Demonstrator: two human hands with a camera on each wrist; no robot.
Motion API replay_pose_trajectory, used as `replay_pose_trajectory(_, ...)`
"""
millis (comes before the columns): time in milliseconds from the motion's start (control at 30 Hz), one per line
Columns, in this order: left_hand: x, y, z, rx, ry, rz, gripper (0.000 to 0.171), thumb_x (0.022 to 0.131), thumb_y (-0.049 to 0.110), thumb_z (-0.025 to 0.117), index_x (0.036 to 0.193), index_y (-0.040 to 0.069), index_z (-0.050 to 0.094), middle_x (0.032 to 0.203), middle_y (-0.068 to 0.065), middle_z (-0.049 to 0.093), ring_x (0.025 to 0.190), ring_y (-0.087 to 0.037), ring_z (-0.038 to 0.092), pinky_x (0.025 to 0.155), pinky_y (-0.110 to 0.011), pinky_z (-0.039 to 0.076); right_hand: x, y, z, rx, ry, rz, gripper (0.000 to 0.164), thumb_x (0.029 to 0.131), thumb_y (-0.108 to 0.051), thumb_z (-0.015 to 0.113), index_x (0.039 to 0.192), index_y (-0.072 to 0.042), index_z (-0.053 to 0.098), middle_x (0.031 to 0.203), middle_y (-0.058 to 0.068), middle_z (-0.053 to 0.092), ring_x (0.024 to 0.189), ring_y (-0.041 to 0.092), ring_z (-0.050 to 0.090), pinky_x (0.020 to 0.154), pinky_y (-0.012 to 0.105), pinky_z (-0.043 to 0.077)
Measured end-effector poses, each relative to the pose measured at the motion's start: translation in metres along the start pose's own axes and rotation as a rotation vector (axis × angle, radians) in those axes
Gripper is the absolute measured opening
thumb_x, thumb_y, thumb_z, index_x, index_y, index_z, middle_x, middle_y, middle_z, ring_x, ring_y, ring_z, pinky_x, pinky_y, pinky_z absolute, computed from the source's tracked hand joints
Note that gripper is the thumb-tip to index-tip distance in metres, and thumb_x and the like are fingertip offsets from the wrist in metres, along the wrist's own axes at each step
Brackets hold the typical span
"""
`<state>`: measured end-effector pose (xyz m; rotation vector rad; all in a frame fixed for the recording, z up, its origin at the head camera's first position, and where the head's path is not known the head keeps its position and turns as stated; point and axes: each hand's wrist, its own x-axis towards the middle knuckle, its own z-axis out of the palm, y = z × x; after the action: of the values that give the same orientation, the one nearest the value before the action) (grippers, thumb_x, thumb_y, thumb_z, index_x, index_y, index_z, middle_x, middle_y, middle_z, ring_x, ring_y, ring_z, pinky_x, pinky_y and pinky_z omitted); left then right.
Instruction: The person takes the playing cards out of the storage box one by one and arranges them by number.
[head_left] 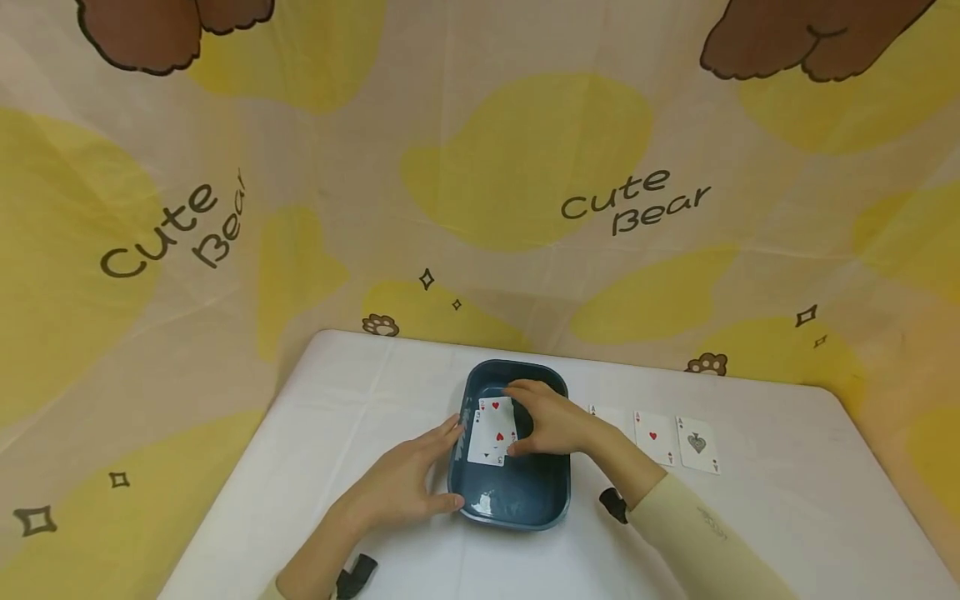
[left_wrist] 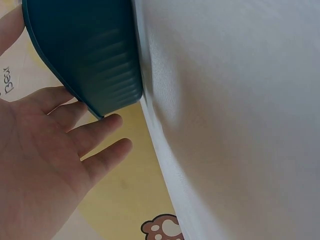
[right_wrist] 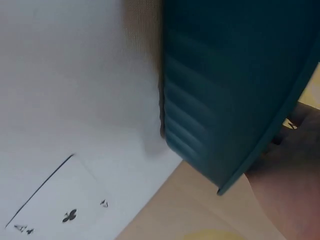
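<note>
A dark blue plastic tub (head_left: 517,521) stands in the middle of the white table (head_left: 315,433). My right hand (head_left: 551,421) reaches into it and pinches a few playing cards (head_left: 493,429), a three of hearts face up on top. My left hand (head_left: 420,475) lies with straight fingers against the tub's left wall. In the left wrist view the straight fingers (left_wrist: 95,130) sit beside the tub's ribbed outer wall (left_wrist: 90,55). The right wrist view shows the tub's wall (right_wrist: 225,85) close up, with part of my right hand (right_wrist: 290,185) behind its rim.
Three aces lie face up in a row right of the tub: an ace of clubs (right_wrist: 60,205) partly hidden by my right wrist, an ace of hearts (head_left: 654,437) and an ace of spades (head_left: 697,446). A yellow "Cute Bear" cloth (head_left: 525,167) hangs behind the table.
</note>
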<state>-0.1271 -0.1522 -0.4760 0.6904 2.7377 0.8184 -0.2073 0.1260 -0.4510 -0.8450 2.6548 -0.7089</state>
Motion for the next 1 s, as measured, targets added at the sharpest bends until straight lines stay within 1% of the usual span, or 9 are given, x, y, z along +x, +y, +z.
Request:
replay_pose_trajectory(200, 0.000, -0.001, -0.002, -0.005, -0.004, 0.013, 0.094, 0.085, 0.051, 0.080, 0.162, 0.015, 0.041, 0.171, 0.005, 0.030, 0.150, -0.030, 0.041, 0.115, -0.059, 0.042, 0.014, -0.001, 0.004, 0.006, -0.028, 0.008, 0.093, 0.074, -0.026, 0.095, 0.151, 0.001, 0.052, 0.156, 0.021, 0.046, 0.145, 0.042, 0.039, 0.116, 0.063, 0.039)
replay_pose_trajectory(433, -0.001, 0.000, -0.002, -0.004, -0.004, 0.009, 0.094, 0.085, 0.051, 0.080, 0.162, 0.015, 0.041, 0.171, 0.004, 0.031, 0.151, -0.030, 0.040, 0.115, -0.059, 0.041, 0.026, 0.004, 0.010, -0.052, -0.040, 0.034, 0.096, 0.068, -0.025, 0.100, 0.149, -0.002, 0.054, 0.152, 0.019, 0.049, 0.136, 0.037, 0.044, 0.115, 0.056, 0.043)
replay_pose_trajectory(600, -0.001, 0.001, -0.002, -0.007, -0.005, 0.005, 0.094, 0.085, 0.052, 0.080, 0.162, 0.015, 0.041, 0.171, 0.003, 0.031, 0.151, -0.030, 0.040, 0.115, -0.059, 0.041, 0.032, 0.003, 0.011, -0.065, -0.052, 0.045, 0.096, 0.067, -0.027, 0.101, 0.148, -0.003, 0.056, 0.148, 0.019, 0.052, 0.131, 0.036, 0.047, 0.114, 0.056, 0.043)
replay_pose_trajectory(767, -0.001, 0.001, -0.002, -0.003, -0.001, 0.008, 0.094, 0.085, 0.052, 0.080, 0.162, 0.014, 0.041, 0.170, 0.003, 0.031, 0.151, -0.029, 0.040, 0.115, -0.059, 0.042, 0.036, 0.005, 0.015, -0.073, -0.042, 0.072, 0.095, 0.067, -0.031, 0.101, 0.147, -0.004, 0.058, 0.145, 0.020, 0.053, 0.126, 0.036, 0.048, 0.113, 0.058, 0.043)
replay_pose_trajectory(867, -0.001, 0.001, -0.002, -0.002, -0.002, 0.007, 0.094, 0.085, 0.052, 0.080, 0.162, 0.014, 0.041, 0.171, 0.004, 0.031, 0.151, -0.029, 0.040, 0.115, -0.059, 0.042, 0.038, 0.006, 0.018, -0.075, -0.036, 0.093, 0.095, 0.067, -0.032, 0.101, 0.148, -0.005, 0.058, 0.143, 0.020, 0.053, 0.126, 0.036, 0.047, 0.113, 0.060, 0.042)
replay_pose_trajectory(1000, -0.001, 0.000, -0.001, -0.008, -0.002, 0.005, 0.094, 0.085, 0.051, 0.080, 0.162, 0.014, 0.041, 0.171, 0.004, 0.031, 0.151, -0.029, 0.040, 0.115, -0.060, 0.041, 0.040, 0.008, 0.021, -0.092, -0.047, 0.112, 0.096, 0.067, -0.034, 0.101, 0.149, -0.007, 0.058, 0.143, 0.020, 0.054, 0.125, 0.036, 0.047, 0.113, 0.059, 0.041)
